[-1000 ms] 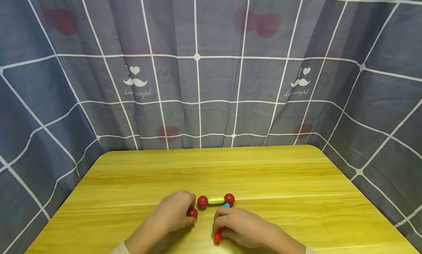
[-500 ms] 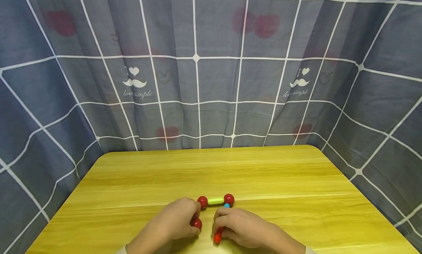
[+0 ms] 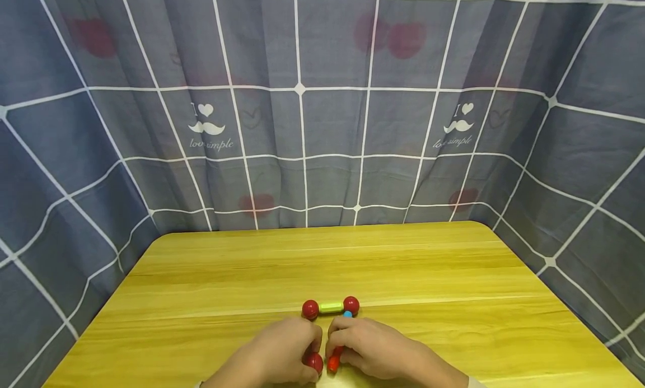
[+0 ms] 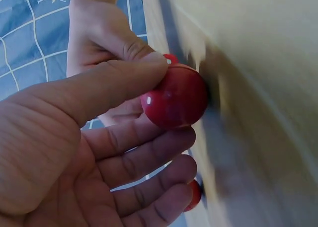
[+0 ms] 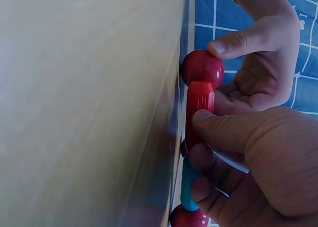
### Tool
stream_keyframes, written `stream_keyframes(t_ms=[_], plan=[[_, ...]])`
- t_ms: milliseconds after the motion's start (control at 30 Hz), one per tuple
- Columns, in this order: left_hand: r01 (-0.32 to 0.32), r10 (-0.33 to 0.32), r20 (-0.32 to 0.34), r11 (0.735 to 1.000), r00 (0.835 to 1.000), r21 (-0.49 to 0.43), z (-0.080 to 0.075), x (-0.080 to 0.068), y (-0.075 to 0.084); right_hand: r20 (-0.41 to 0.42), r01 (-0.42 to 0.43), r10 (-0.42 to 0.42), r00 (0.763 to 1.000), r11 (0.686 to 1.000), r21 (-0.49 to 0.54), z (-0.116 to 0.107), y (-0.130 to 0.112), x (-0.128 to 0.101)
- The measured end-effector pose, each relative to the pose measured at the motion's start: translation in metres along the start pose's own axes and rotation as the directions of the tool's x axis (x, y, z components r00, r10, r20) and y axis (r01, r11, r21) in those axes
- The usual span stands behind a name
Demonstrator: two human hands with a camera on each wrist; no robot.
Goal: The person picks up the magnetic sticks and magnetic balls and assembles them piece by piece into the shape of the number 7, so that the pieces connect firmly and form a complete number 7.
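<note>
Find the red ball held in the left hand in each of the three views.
Head view: the glossy red ball sits low at centre, under the left hand, beside the red stick.
Left wrist view: it fills the centre, pinched between thumb and fingers.
Right wrist view: upper right of centre, at the red stick's end.
Shared landmark: the yellow wooden table.

head: above, faces forward-down over yellow wooden desk [image 3: 403,265], mid-range | left wrist: close, sideways | right wrist: close, sideways | shared: glossy red plastic ball [image 3: 315,362] [image 4: 175,95] [image 5: 202,67]
</note>
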State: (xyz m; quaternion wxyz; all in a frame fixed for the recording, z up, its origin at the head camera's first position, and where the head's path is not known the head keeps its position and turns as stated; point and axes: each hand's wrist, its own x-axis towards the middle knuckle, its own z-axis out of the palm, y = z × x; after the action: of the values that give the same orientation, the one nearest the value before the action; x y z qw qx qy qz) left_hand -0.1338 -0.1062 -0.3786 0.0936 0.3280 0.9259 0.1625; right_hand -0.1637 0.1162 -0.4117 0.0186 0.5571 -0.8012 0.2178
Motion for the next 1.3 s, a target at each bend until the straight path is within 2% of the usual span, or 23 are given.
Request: stream_keyframes(t_ms=[200, 367, 600, 1033, 1300], plan=[[-0.032, 0.032, -0.001, 0.999, 0.999, -0.042, 0.005, 0.001, 0.003, -0.012, 0.015, -0.015, 1.000, 1.000, -0.004, 0.001, 0.001, -0.001], [-0.026, 0.026, 0.007, 0.997, 1.000, -0.067, 0.007, 0.003, 0.004, -0.018, 0.019, -0.019, 1.000, 1.000, -0.002, 0.000, 0.002, -0.001], [-0.073, 0.072, -0.015, 0.996, 0.997, -0.054, 0.009, 0.003, 0.005, -0.024, 0.025, -0.024, 0.999, 0.999, 0.026, 0.000, 0.002, 0.000], [0.027, -0.028, -0.011, 0.997, 1.000, -0.073, 0.015, 0.006, 0.016, -0.007, 0.017, -0.017, 1.000, 1.000, -0.005, -0.001, 0.006, 0.000], [0.050, -0.049, 0.009, 0.994, 0.999, -0.093, 0.015, 0.006, 0.019, 0.014, 0.004, -0.004, 1.000, 1.000, 0.012, -0.002, 0.007, -0.001]])
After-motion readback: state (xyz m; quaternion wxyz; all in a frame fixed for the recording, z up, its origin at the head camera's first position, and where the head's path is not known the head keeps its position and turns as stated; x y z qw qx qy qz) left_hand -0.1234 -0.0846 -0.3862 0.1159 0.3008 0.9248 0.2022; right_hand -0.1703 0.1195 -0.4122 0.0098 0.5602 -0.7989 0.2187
